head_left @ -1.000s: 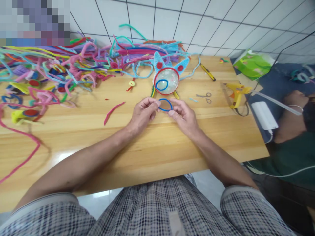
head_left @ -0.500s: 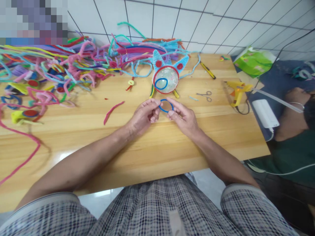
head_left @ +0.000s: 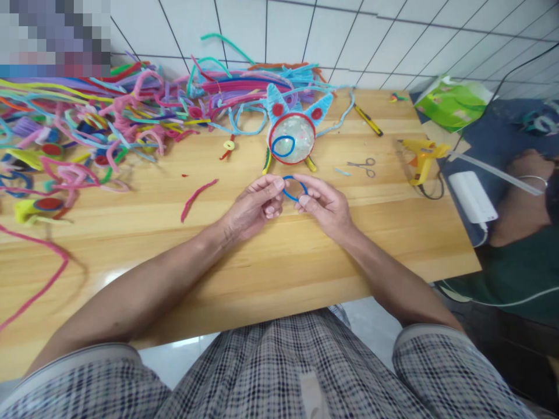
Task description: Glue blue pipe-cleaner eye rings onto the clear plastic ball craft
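A blue pipe-cleaner ring [head_left: 290, 198] is held between both hands above the wooden table. My left hand [head_left: 259, 201] pinches its left side between thumb and fingers. On the other side, my right hand [head_left: 325, 206] grips it with thumb and forefinger. Just beyond the hands stands a round clear figure [head_left: 301, 131] with a red rim, light-blue pipe-cleaner ears with red dots, and yellow-green feet. Another blue ring [head_left: 293, 145] lies against its clear front, towards the left.
A heap of colourful pipe cleaners [head_left: 144, 99] covers the back left. Scissors [head_left: 364, 167], a yellow cutter knife [head_left: 369, 120] and a yellow glue gun [head_left: 421, 157] lie to the right. A red pipe-cleaner piece [head_left: 196, 199] lies left. Another person's arm [head_left: 517, 201] shows at the right edge.
The view has shifted slightly, so the things on the table sit a little further left and higher. Both hands keep hold of the blue ring, almost unmoved.
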The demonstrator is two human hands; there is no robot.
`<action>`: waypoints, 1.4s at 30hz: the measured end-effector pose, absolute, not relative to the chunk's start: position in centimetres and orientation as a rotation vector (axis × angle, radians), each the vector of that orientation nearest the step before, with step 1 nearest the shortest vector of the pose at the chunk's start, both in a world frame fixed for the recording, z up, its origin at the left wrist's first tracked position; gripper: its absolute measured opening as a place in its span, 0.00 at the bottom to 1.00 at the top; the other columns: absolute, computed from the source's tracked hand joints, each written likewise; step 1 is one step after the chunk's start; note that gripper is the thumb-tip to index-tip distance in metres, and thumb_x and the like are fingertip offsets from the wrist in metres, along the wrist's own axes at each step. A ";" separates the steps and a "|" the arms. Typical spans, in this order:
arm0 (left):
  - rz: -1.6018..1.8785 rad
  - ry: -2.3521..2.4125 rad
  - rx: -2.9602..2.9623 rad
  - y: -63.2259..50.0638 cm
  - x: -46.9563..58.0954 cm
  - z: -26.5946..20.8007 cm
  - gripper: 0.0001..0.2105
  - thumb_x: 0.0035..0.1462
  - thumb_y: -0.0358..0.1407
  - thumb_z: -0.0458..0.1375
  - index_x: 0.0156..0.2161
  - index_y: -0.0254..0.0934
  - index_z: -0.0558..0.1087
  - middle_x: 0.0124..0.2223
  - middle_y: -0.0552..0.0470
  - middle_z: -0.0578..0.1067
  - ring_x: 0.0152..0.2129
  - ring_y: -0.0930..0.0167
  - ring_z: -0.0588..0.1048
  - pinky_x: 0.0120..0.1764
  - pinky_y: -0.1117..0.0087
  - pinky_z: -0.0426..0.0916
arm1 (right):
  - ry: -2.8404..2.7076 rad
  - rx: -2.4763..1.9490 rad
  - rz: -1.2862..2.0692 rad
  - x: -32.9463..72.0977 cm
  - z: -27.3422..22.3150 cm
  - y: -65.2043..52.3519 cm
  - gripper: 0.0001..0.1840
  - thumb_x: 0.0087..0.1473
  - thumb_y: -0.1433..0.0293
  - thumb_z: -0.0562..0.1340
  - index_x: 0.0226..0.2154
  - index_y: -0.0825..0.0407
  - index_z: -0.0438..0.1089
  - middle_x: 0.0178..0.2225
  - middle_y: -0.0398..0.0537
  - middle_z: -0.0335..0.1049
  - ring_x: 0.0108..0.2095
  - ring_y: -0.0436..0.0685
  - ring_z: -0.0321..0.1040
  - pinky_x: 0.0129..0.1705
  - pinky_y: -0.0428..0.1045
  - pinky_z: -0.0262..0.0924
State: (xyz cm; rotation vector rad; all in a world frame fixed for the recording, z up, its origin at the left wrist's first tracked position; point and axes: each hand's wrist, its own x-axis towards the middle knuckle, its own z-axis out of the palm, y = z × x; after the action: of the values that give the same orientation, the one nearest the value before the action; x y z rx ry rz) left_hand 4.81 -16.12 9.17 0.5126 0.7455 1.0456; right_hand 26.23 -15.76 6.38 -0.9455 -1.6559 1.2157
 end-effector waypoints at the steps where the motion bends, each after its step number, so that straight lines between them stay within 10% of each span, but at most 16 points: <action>1: 1.053 0.735 0.513 -16.1 4.8 9.0 0.16 0.54 0.36 0.85 0.33 0.36 0.81 0.23 0.61 0.72 0.14 0.82 0.61 0.20 0.79 0.57 | -1.658 -0.948 1.213 26.3 6.4 -15.8 0.32 0.70 0.42 0.73 0.67 0.40 0.83 0.33 0.40 0.83 0.32 0.54 0.78 0.42 0.52 0.80; 42: 1.187 0.612 0.688 -14.9 4.0 6.7 0.17 0.53 0.39 0.87 0.47 0.44 0.93 0.44 0.52 0.92 0.21 0.80 0.76 0.26 0.80 0.75 | -1.493 -0.918 1.309 25.9 5.4 -15.0 0.35 0.68 0.39 0.73 0.65 0.43 0.80 0.34 0.39 0.81 0.32 0.51 0.77 0.38 0.48 0.76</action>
State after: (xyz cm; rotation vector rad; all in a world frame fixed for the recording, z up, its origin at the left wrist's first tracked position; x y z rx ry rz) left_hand 3.96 -14.95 6.68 0.6879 0.6123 1.1874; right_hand 25.95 -15.00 5.44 -0.9178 -1.4929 1.3085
